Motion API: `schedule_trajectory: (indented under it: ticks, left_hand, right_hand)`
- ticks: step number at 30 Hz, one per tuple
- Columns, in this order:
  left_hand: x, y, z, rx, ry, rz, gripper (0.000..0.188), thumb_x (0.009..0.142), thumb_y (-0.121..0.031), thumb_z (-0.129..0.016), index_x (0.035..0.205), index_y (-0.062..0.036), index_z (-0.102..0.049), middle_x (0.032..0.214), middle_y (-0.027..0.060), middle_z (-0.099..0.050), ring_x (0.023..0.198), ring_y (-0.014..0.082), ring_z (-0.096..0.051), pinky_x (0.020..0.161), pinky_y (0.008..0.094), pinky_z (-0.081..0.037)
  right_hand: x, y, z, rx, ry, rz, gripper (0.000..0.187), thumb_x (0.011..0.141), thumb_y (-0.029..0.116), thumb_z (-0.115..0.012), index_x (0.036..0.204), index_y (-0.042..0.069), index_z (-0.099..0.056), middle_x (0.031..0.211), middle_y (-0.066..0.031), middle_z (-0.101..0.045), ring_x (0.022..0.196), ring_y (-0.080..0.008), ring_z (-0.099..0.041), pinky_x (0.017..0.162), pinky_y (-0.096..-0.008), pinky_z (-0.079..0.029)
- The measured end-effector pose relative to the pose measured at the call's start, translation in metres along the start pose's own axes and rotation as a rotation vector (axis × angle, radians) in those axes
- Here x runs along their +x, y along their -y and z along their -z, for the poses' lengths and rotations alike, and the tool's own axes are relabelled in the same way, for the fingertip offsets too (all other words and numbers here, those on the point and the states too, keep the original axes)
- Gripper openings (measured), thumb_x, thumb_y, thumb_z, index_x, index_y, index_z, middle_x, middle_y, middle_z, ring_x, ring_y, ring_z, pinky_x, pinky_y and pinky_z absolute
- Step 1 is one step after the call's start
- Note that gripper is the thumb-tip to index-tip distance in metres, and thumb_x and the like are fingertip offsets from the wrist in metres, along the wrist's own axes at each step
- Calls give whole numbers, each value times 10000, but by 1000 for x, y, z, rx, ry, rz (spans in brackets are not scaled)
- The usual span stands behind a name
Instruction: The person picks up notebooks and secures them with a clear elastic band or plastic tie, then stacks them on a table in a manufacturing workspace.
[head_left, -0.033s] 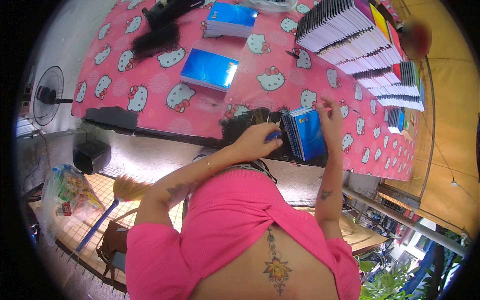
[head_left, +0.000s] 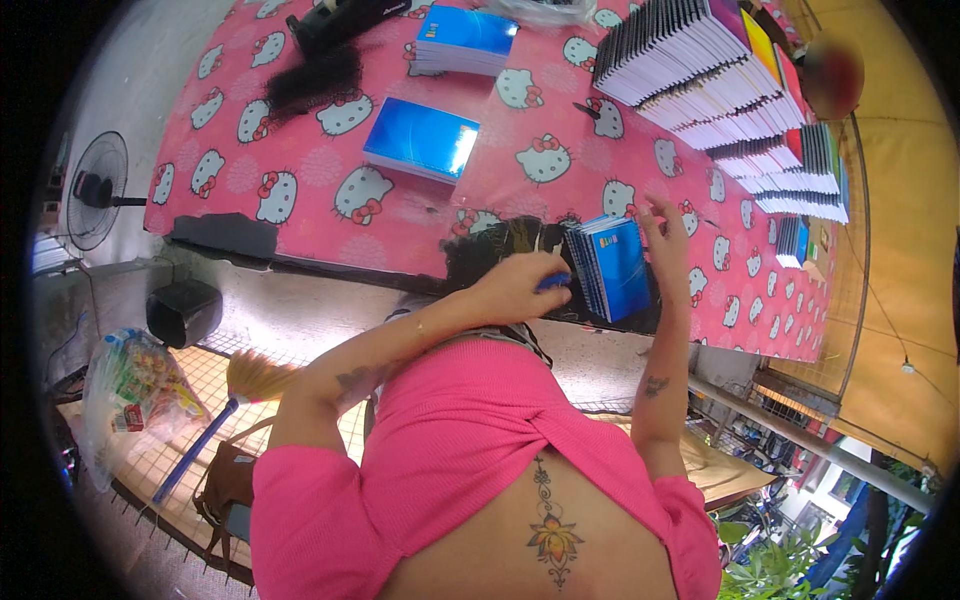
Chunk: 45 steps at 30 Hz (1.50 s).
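Head view: a pink-covered table (head_left: pixel 610 165) spreads beyond and to both sides of the near notebook stack (head_left: pixel 622 265), the blue-covered pile between the two hands. Next in size, long rows of notebooks (head_left: pixel 700 85) stand beyond and to the right of that stack, their white page edges showing under dark bindings. A round fan (head_left: pixel 95 190) is well off to the stack's left, and a broom (head_left: pixel 234 402) lies lower, also to its left. Directly under the stack and reaching out to its left, a dark patch (head_left: pixel 475 255) breaks the cover at the table's near edge. Two smaller blue piles sit beyond the stack and to its left, a nearer pile (head_left: pixel 418 138) and a farther pile (head_left: pixel 467 30). The near notebook stack itself shows its layered edges on the left. The right hand (head_left: pixel 665 240) is just beside its right edge, thumb and bent fingers loosely apart; whether they touch the covers I cannot tell. The left hand (head_left: pixel 530 286) is just beside its left edge, fingers curled narrowly around a small blue thing (head_left: pixel 552 281) whose kind is unclear.
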<state>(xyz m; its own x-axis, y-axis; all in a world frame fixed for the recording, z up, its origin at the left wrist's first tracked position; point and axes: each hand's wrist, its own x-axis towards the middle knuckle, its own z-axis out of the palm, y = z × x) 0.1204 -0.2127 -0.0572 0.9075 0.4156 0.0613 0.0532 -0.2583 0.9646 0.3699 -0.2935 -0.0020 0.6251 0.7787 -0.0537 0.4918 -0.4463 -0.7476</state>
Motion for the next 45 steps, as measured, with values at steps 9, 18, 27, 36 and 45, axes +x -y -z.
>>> schedule_trajectory:
  ticks: [9, 18, 27, 36, 45]
  left_hand:
    - [53, 6, -13, 158, 373, -270, 378, 846, -312, -663, 1131, -63, -655, 984, 162, -685, 941, 367, -656, 803, 461, -509]
    - [61, 14, -24, 80, 275, -275, 340, 846, -287, -654, 1114, -79, -666, 991, 169, -690, 948, 363, -660, 824, 453, -508]
    - [18, -4, -16, -210, 19, 357, 403, 905, -270, -588, 1217, -19, -543, 908, 206, -664, 846, 331, -677, 802, 417, -504]
    - [28, 2, -13, -384, 103, 499, 317, 1009, -287, -483, 1086, 12, -555, 806, 70, -641, 699, 167, -653, 657, 321, -523]
    - [42, 10, 1, -582, 192, 594, 338, 1005, -341, -480, 998, -19, -585, 824, 59, -649, 690, 159, -674, 559, 286, -516]
  right_hand:
    - [15, -39, 10, 388, 648, -397, 656, 929, 473, -648, 1456, 122, -475, 1350, -124, -562, 1175, -233, -565, 976, -356, -478]
    - [10, -50, 13, 520, 614, -416, 627, 940, 455, -643, 1461, 154, -466, 1304, -110, -595, 1123, -220, -602, 946, -348, -508]
    - [18, -72, 9, 414, 425, -222, 597, 955, 415, -632, 1440, 103, -479, 1303, -98, -573, 1158, -192, -557, 955, -348, -474]
    - [31, 26, -7, 23, 269, 206, 261, 983, 202, -574, 1152, 30, -675, 804, -55, -639, 742, -116, -574, 689, -280, -478]
    - [46, 46, -37, -399, 612, 110, 327, 867, 284, -722, 1063, 23, -711, 809, -94, -677, 623, -154, -636, 477, -322, -498]
